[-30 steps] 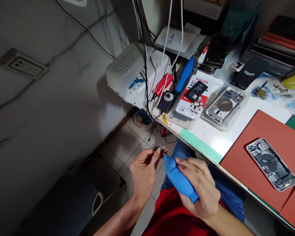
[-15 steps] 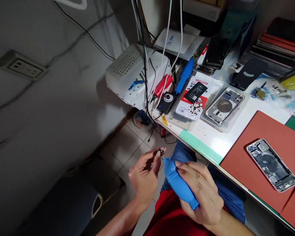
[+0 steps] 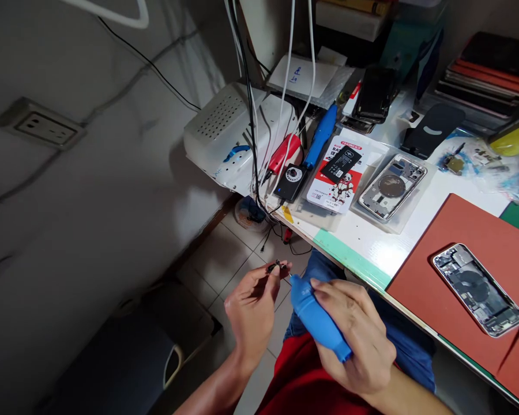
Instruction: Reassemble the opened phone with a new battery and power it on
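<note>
Between thumb and fingers, my left hand [image 3: 254, 305] pinches a small dark part [image 3: 275, 266], too small to name for certain. My right hand [image 3: 357, 331] is wrapped round a blue rubber air blower [image 3: 318, 317]. The blower's thin nozzle points up and left at the small part, very near it. Both hands are held over my lap, off the table's front edge. To the right, an opened phone [image 3: 478, 290] with its inner parts showing lies on a reddish-brown mat [image 3: 450, 230].
A second opened phone housing [image 3: 392, 187] lies in a clear tray. Beside it a black battery [image 3: 341, 164] rests on a red-and-white package [image 3: 328, 193]. A black dial controller [image 3: 290, 183], a blue-handled tool [image 3: 321, 135] and hanging white cables [image 3: 288, 69] are at the table's left end.
The blower's nozzle has shifted very slightly right and the left hand slightly left. Both hands keep their hold. The camera view has moved a little.
</note>
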`<state>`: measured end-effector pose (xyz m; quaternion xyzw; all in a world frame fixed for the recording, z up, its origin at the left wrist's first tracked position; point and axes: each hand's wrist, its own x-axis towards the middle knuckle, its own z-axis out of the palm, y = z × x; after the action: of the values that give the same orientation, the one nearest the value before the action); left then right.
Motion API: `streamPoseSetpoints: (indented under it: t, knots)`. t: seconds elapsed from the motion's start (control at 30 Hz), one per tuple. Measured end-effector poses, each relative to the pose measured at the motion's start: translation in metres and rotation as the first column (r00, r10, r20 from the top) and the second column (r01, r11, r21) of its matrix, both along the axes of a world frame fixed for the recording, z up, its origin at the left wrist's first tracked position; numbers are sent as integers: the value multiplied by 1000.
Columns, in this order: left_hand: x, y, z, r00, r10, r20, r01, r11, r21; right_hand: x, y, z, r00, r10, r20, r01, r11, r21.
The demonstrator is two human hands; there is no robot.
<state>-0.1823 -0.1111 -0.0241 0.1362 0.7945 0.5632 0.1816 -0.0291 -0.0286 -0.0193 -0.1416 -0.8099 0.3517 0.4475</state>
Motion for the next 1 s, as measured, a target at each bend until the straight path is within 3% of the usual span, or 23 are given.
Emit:
streamPoseSetpoints:
  t: [0.13, 0.33, 0.47, 0.53, 0.7, 0.83, 1.0]
  knots:
    - [-1, -2, -2, 993, 28, 114, -38, 996, 80, -7, 4, 2, 1000, -11, -2, 11, 1000, -25]
    - [-4, -8, -7, 993, 6, 114, -12, 999, 51, -15, 9, 10, 992, -120, -44, 103, 956, -274]
    - [-7, -12, -12, 988, -33, 150, 27, 999, 42, -15, 19, 15, 985, -163, 57, 167, 815, -555]
    - [-8, -13, -14, 986, -62, 156, 52, 997, 64, -15, 23, 16, 984, -157, 80, 172, 763, -623]
    - [-10, -16, -13, 993, -103, 54, 100, 994, 45, -18, 29, 12, 977, -210, -43, 146, 800, -582]
    - [-10, -17, -11, 994, -114, -4, 114, 993, 13, -19, 30, 12, 986, -165, 12, 137, 772, -621]
    - [-9, -15, -11, 992, -125, -30, 125, 992, -1, -15, 28, 15, 979, -204, -6, 165, 808, -566]
